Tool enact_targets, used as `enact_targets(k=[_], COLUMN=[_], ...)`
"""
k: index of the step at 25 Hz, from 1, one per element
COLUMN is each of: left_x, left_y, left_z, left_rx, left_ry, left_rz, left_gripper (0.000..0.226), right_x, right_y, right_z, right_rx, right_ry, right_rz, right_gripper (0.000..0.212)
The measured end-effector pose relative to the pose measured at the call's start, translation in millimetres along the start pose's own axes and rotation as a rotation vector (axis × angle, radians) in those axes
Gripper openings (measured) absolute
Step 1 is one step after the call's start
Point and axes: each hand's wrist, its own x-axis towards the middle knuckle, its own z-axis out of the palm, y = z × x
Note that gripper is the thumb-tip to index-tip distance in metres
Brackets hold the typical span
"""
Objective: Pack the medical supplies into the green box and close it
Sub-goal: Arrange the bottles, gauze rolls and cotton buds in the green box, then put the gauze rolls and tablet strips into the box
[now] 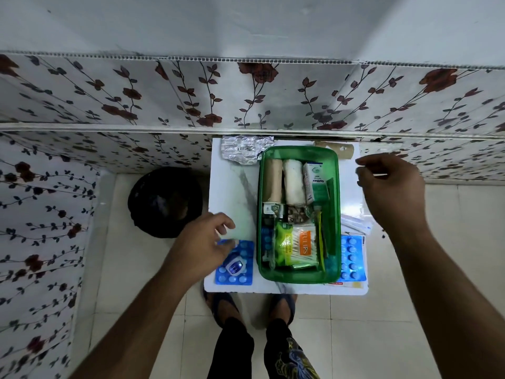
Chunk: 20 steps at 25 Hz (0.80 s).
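Note:
The green box (299,277) stands open in the middle of a small white table (232,187). It holds two bandage rolls, a white-green carton, a pack of cotton swabs and other packets. My left hand (202,247) hovers with loosely curled fingers over a blue blister pack (240,277) at the table's front left, fingertips at its far edge. A small blue-white container (43,266) lies on that pack. My right hand (390,187) is raised over the table's right side and seems to pinch a thin white stick (381,175). Another blue blister pack (352,258) lies right of the box.
A silver foil strip (240,151) lies at the table's back left and a brown card piece (340,150) at the back right. Clear plastic packets (355,222) lie by the box's right wall. A black bin (166,201) stands on the floor at left. Floral wall panels close the back and left.

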Motion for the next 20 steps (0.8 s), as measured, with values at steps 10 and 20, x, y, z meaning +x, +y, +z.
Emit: enact_targets(k=[10,20], left_x=[-23.3,-19.9], left_y=[-5.7,73.7], left_z=[36.6,-19.9], left_rx=[0.406,0.126], left_ry=[-0.131,0.265], left_rz=[0.098,0.167], left_gripper=[0.043,0.038], right_x=[71.5,52.7], right_y=[25.6,31.2], right_z=[49.0,34.5], right_rx=[-0.608,-0.526], right_ry=[-0.121,0.023], right_rz=[-0.293,-0.264], right_gripper=[0.053,0.038])
